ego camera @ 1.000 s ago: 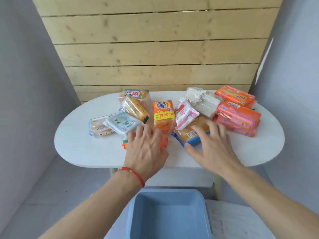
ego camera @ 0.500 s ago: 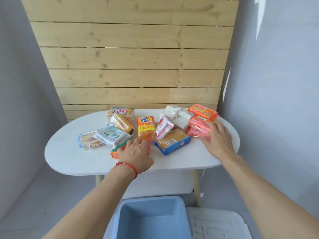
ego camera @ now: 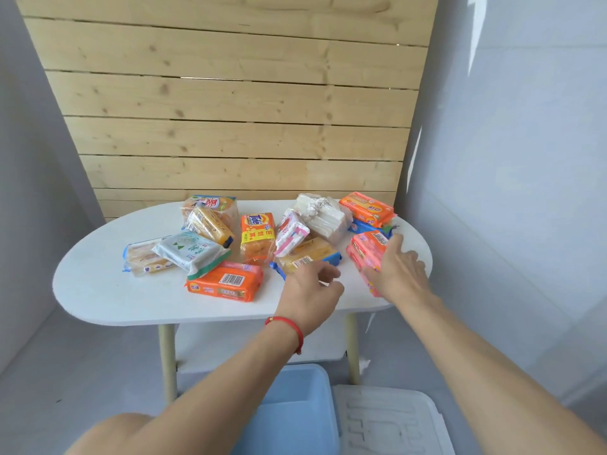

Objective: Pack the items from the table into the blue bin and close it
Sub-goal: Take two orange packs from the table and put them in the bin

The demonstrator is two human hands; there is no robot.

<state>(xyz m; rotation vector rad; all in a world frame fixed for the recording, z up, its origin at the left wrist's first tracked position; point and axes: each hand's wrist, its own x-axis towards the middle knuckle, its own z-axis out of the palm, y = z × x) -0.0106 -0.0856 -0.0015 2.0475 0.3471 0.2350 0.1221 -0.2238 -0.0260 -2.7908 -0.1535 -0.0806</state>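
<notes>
Our right hand [ego camera: 399, 274] rests on pink plastic-wrapped soap packs [ego camera: 366, 254] on the white oval table [ego camera: 108, 290], grip unclear. Left hand [ego camera: 312, 290] hovers loosely curled, empty. Open blue plastic bin [ego camera: 295, 408] on floor below.

a heap of packets is spread across the table [ego camera: 98, 290], which is backed by a plank wall [ego camera: 230, 110]. at the left, a tissue pack [ego camera: 189, 252] is laid over a biscuit pack [ego camera: 144, 257]; a soap bar [ego camera: 226, 284] is set just in front. a detergent pack [ego camera: 258, 233] is placed mid-table. at the right edge, stacked packets [ego camera: 366, 254] are touched by the right hand [ego camera: 399, 270]; the left hand [ego camera: 312, 290] is held above the table's front edge. below, the bin [ego camera: 295, 408] is set on the floor with its lid [ego camera: 387, 421] at its right.
</notes>
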